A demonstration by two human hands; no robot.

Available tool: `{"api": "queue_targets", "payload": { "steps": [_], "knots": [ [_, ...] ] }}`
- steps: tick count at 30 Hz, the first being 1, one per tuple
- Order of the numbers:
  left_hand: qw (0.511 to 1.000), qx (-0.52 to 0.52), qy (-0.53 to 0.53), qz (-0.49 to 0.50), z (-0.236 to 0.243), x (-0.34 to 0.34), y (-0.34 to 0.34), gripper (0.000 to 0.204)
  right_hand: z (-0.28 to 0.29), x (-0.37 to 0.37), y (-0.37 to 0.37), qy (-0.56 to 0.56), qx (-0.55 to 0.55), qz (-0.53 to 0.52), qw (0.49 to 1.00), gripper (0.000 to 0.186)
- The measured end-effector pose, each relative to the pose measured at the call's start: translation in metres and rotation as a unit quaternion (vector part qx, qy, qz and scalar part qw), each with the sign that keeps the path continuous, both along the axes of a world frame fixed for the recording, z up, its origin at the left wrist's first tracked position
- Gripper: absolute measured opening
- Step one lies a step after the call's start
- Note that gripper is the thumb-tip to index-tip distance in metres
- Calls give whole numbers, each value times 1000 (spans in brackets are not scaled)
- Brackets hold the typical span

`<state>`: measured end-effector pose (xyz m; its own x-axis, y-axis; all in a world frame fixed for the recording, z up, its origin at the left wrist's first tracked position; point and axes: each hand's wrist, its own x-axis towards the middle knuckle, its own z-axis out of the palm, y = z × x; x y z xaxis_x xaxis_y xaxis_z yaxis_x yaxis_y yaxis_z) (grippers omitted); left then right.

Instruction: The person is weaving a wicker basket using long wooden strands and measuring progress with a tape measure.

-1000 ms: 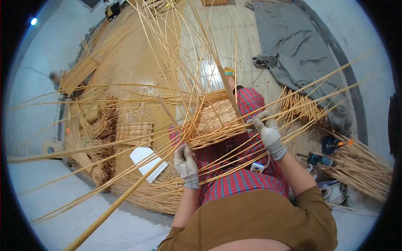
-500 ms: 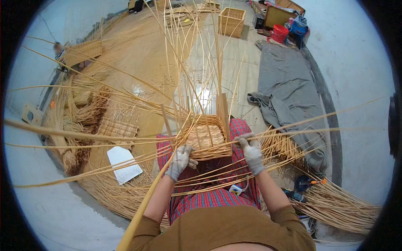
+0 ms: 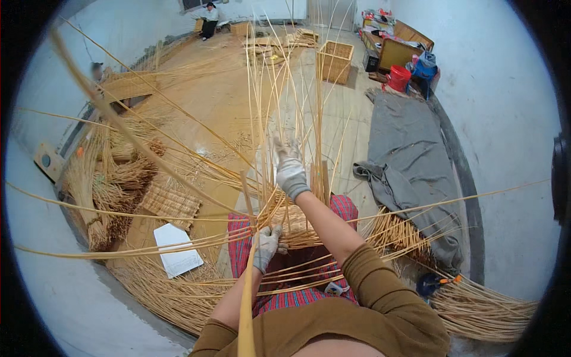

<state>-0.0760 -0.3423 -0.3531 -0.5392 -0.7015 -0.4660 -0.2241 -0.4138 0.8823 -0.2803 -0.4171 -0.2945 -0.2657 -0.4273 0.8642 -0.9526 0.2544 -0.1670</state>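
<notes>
A half-woven wicker basket [image 3: 299, 229] sits on my lap, with long pale rods [image 3: 262, 113] standing up from its far side and others fanning out left and right. At its near left corner my left hand [image 3: 267, 247], in a whitish work glove, is closed on the basket's edge where several rods meet. My right hand [image 3: 290, 169], gloved the same way, reaches across the basket to the upright rods at its far side. Its fingers are stretched upward and apart. My right forearm covers the basket's right part. A thick rod [image 3: 247, 303] runs close by my left forearm.
Bundles of rods [image 3: 119, 178] lie at left, and more [image 3: 482, 312] at lower right. A white sheet [image 3: 176, 250] rests on the floor. Grey cloth [image 3: 410, 172] spreads at right. Farther off are a square basket [image 3: 336, 61], a red bucket [image 3: 398, 77] and two people [image 3: 209, 22].
My right hand has left the rods at the basket's right side and moved up and left to the far uprights. My left hand stays at the near left corner. The thick left rod has swung upward.
</notes>
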Motion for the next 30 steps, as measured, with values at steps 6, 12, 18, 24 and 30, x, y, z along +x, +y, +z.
{"api": "queue_targets", "payload": {
  "steps": [6,12,18,24,30],
  "knots": [
    [1000,-1,-14,-4,-5,10,-11,32,7,36,36,-482,-79,19,872,48],
    [999,-29,10,-37,-9,4,-19,24,-90,53,196,-566,-339,350,665,28],
    [984,-143,-105,-31,-19,3,-26,38,-22,94,192,-634,-254,227,694,44],
    [995,-79,-59,12,8,6,1,29,-54,16,230,-672,-218,249,663,24],
    [977,39,-42,-206,26,-60,22,34,-20,15,252,-709,-163,162,667,15]
  ]
}}
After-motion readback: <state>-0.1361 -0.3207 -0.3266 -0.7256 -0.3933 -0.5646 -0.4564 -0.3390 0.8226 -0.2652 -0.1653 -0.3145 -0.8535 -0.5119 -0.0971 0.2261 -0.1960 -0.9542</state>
